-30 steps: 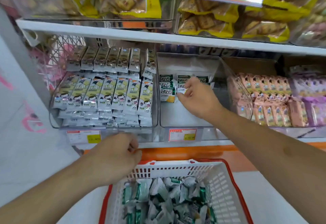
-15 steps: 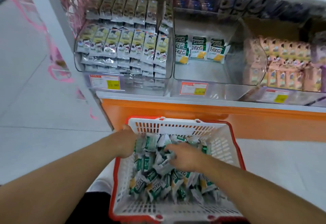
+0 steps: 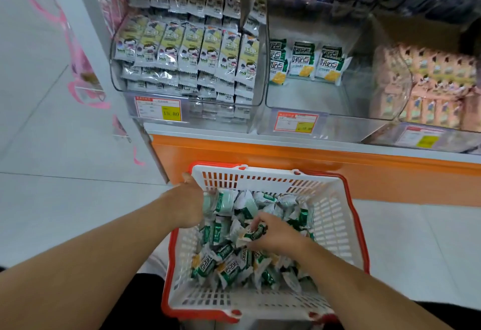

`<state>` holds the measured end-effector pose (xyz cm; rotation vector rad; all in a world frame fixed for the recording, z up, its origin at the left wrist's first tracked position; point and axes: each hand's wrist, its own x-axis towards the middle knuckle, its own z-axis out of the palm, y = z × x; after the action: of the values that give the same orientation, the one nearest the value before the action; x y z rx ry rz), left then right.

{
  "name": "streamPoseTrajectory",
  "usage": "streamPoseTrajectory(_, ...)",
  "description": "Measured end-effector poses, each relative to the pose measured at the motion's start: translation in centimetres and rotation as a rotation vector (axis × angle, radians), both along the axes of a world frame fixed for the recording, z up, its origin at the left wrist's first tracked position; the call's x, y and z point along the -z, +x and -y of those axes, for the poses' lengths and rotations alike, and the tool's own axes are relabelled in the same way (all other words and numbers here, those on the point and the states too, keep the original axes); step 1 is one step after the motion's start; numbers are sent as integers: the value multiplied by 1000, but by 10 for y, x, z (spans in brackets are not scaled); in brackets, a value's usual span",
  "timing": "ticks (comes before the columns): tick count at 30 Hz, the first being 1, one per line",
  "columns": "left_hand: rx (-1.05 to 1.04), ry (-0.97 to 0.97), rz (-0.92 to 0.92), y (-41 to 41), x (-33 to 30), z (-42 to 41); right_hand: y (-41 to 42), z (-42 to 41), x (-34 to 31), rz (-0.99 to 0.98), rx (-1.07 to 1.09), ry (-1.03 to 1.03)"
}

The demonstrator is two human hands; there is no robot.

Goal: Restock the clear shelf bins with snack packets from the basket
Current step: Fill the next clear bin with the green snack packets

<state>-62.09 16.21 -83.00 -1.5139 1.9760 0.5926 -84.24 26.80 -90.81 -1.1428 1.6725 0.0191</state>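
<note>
- The right hand [image 3: 277,234] reaches inside the white basket [image 3: 335,215], pinching a green-and-white snack packet [image 3: 256,233] off the pile.
- The left hand [image 3: 188,201] grips the basket's left rim.
- Above the basket, the middle clear bin [image 3: 307,98] holds three packets.

I can read little here; the clearest number is 15.80, black on the yellow patch of the price tag [image 3: 158,109] clipped to the front edge of the left clear bin [image 3: 118,74]; its smaller lines are too fine for me; in the middle bin [image 3: 307,100] three green-and-white packets [image 3: 303,60] stand along the back wall, each printed with large Chinese characters that I read as 好吃点; the tag [image 3: 296,121] on that bin's front has a yellow patch with blurred digits; the tag [image 3: 421,138] at the right edge is unreadable; the packets in the basket [image 3: 335,215] bear white characters on green, too crumpled to read.
</note>
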Motion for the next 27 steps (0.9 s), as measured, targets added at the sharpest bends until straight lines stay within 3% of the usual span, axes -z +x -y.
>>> streamPoseTrajectory(2, -20, 31, -58, -1, -8, -1, -6, 7, -33, -10, -12, -51)
streamPoseTrajectory(6, 128, 10, -107, -15, -58, 4, -13, 17, -112, 64, -11, -158)
streamPoseTrajectory(11, -252, 417, -860, -41, -113, -5, -25, 16, -201, 278, 40, -396)
streamPoseTrajectory(16, -505, 356, -1276, -64, -150, -16, -37, 7, -239, 319, 267, -701)
streamPoseTrajectory(23, -723, 285, -1439, -96, -167, -21, -42, 34, -255, 177, 339, -893)
streamPoseTrajectory(27, -696, 198, -1369, -101, -176, -2, -68, 71, -258, 108, 359, -921)
